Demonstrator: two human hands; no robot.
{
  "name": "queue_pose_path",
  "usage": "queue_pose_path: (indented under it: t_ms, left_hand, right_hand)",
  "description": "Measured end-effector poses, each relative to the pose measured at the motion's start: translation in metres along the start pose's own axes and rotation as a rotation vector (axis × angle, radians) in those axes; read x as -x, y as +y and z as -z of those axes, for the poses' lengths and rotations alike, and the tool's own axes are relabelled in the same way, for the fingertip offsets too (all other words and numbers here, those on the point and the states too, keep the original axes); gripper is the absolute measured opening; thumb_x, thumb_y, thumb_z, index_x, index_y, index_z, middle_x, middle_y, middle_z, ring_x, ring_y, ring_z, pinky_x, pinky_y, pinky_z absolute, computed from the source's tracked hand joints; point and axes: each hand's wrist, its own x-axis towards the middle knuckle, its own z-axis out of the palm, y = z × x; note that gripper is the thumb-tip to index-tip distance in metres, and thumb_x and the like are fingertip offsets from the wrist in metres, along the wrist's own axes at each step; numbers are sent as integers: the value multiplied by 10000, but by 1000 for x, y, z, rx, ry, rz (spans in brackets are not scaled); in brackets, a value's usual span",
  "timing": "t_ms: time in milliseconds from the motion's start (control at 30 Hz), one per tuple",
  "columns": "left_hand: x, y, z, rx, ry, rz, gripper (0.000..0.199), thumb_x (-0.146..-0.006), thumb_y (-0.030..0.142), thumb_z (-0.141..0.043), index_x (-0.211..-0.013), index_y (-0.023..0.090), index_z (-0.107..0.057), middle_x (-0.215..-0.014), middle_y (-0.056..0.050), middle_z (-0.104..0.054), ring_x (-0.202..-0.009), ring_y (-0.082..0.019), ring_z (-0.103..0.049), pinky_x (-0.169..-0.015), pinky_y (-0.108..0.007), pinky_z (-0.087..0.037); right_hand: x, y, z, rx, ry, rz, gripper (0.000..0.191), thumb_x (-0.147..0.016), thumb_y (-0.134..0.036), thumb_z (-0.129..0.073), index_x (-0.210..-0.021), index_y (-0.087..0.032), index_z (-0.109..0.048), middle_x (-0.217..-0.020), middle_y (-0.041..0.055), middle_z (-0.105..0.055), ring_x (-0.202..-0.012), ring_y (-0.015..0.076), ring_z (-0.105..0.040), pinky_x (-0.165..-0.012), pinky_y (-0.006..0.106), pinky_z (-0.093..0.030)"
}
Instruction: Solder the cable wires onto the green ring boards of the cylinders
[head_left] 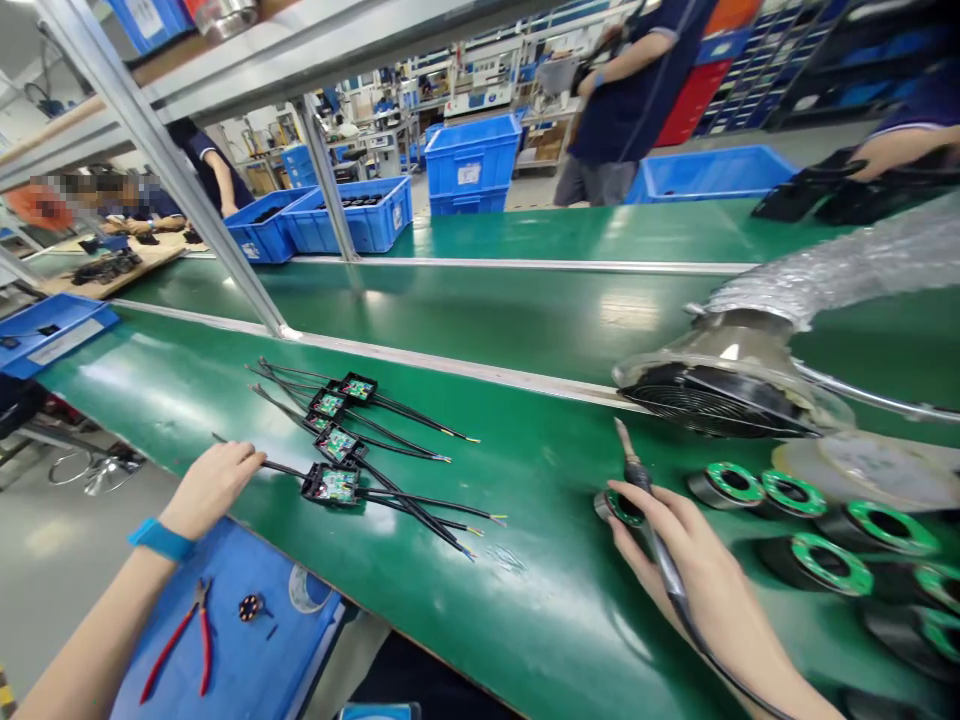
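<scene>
My left hand (215,487), with a blue wristband, is closed on a black cable (283,468) from the nearest open black housing with a green circuit board (335,485). Similar housings (339,444) lie behind it in a slanting row, their cables spread left and right. In my right hand (694,560) a soldering iron (654,535) rests with its tip pointing away from me. The fingers of that hand are also around a metal ring with a green board (606,505) on the bench; I cannot tell if it is lifted.
Several green-topped rings (829,565) stand at the right. A fume hood with a flexible duct (750,375) sits behind them. Red-handled pliers (201,640) lie on a blue surface at lower left. A metal post (217,235) rises from the bench. Co-workers stand beyond the blue bins (472,160).
</scene>
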Motion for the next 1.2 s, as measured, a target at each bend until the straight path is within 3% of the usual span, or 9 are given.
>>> queue_pose_path:
  t_ms: [100, 233, 333, 433, 567, 733, 933, 1067, 1200]
  left_hand:
    - [-57, 12, 29, 115, 101, -53, 344, -993, 437, -543, -1203, 222, -710, -1196, -134, -697, -1060, -308, -670, -960, -463, -535]
    - [-155, 105, 43, 309, 260, -190, 318, -1054, 389, -489, -1210, 219, -708, -1273, -108, -671, -1194, -258, -631, -1085, -409, -483]
    - [-217, 189, 27, 252, 8, -336, 243, -991, 309, -625, -1186, 195, -716, -1264, -117, -679, -1167, -291, -630, -1027, -433, -488]
    - [-249, 235, 7, 247, -161, -326, 80, -951, 197, -646, -986, 172, -714, -1062, -111, -700, -1033, -285, -655, -895, -398, -504]
    - [-250, 252, -2, 471, -127, -334, 145, -996, 213, -544, -870, 190, -612, -907, -46, -649, -808, -202, -640, -749, -325, -496]
    - [-221, 301, 20, 935, 32, -399, 173, -1027, 332, -525, -1005, 198, -632, -941, -37, -655, -807, -174, -630, -761, -307, -506]
    - [-209, 361, 21, 1283, -211, -335, 242, -958, 396, -644, -917, 179, -743, -861, -45, -681, -627, -126, -601, -570, -252, -478]
    - [-207, 368, 11, 1489, -378, -184, 305, -870, 462, -747, -866, 159, -720, -703, -8, -653, -489, -95, -528, -470, -228, -413]
    - [-199, 371, 8, 1566, -331, -139, 303, -837, 444, -785, -844, 148, -717, -699, -19, -676, -560, -107, -567, -547, -227, -464]
  right_hand:
    - [-1, -7, 1, -56, 20, -16, 341, -1013, -332, -575, -1341, -239, -588, -1215, 115, -614, -980, 240, -706, -855, 349, -574]
    - [-7, -16, 0, -122, 50, -100, 323, -1004, -315, -609, -1322, -259, -590, -1222, 98, -605, -996, 227, -700, -868, 335, -577]
    - [-9, -21, 4, -165, 58, -140, 330, -1011, -294, -605, -1338, -263, -575, -1234, 102, -588, -1023, 228, -692, -884, 344, -577]
    - [-3, -26, 14, -225, 54, -168, 360, -998, -253, -609, -1354, -264, -562, -1261, 107, -579, -1071, 230, -687, -915, 350, -578]
    - [13, -35, 25, -320, 62, -221, 384, -964, -217, -640, -1338, -274, -572, -1253, 94, -597, -1119, 230, -678, -971, 362, -576]
    - [25, -44, 21, -283, 170, -352, 457, -881, -249, -780, -1304, -274, -611, -1214, 92, -602, -1087, 259, -679, -940, 390, -598]
    - [23, -47, 13, -353, 228, -373, 421, -909, -166, -689, -1310, -271, -610, -1219, 93, -587, -1070, 240, -674, -938, 374, -593]
    - [20, -48, 22, -542, 156, -327, 447, -847, -102, -686, -1262, -256, -622, -1212, 79, -599, -1134, 225, -651, -997, 363, -560]
    - [18, -56, 26, -641, 138, -357, 511, -815, -137, -738, -1292, -270, -615, -1237, 65, -623, -1162, 226, -640, -1031, 387, -540]
